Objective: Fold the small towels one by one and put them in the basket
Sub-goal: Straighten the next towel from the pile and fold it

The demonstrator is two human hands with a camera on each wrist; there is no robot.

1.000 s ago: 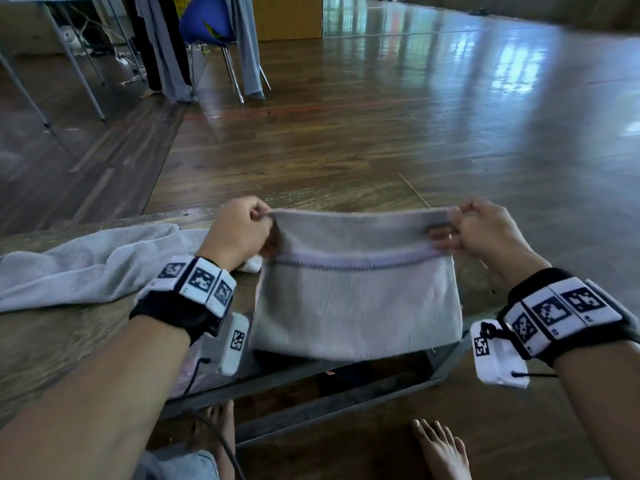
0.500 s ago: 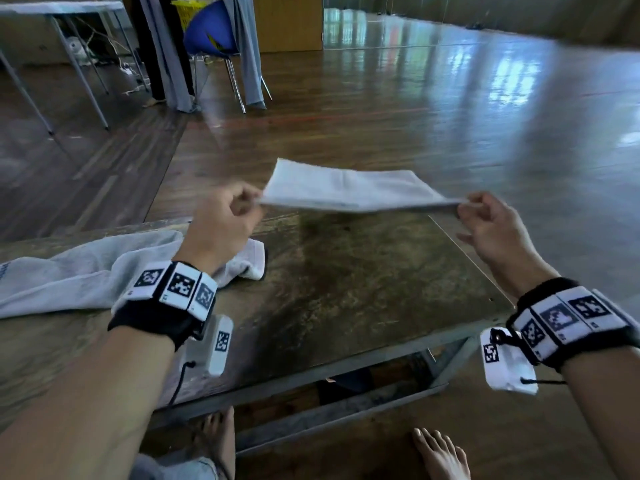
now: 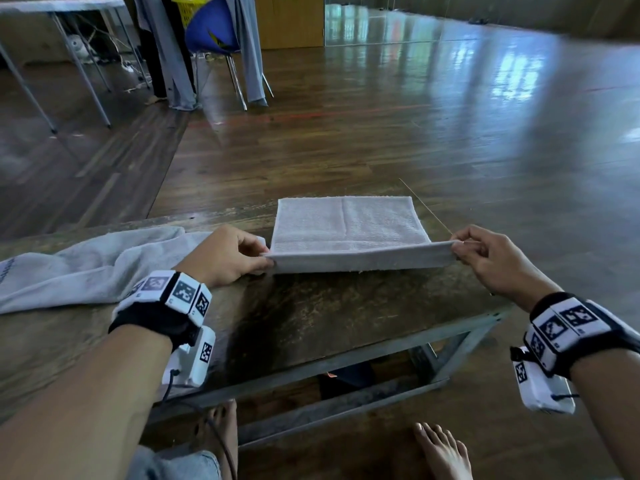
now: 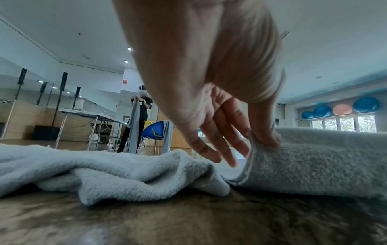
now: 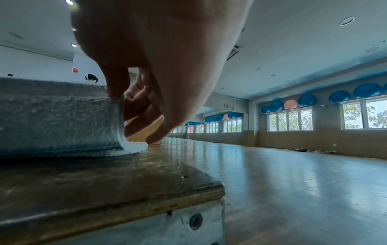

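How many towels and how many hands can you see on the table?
Towels: 2, the small towel pinched at both near corners, and the crumpled towel lying beside it.
Hands: 2, the left hand and the right hand.
Total: 4

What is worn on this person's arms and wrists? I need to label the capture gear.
Both forearms are bare, with no sleeves. Each wrist carries a black band topped by white square tiles printed with black-and-white fiducial markers; the right wrist has a matching band. Under each wrist hangs a white camera module bearing another marker, the right one too. A thin black cable runs from the left module.
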